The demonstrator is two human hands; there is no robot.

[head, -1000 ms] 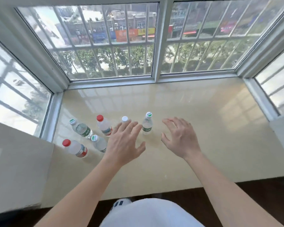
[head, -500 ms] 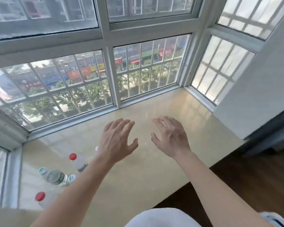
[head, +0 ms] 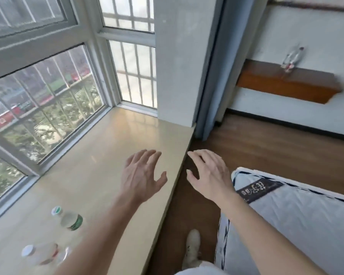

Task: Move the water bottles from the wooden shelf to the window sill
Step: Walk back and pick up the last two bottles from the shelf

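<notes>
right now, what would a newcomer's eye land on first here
Two bare, empty hands spread open mid-frame: the left hand over the window sill, the right hand past its edge above the floor. At lower left, water bottles stand on the sill. At upper right, one bottle remains on the wooden shelf.

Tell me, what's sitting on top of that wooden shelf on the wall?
One water bottle stands on the wooden shelf, blurry, against the white wall. The rest of the shelf top that shows looks bare; its right end is smeared, so I can't be sure there.
</notes>
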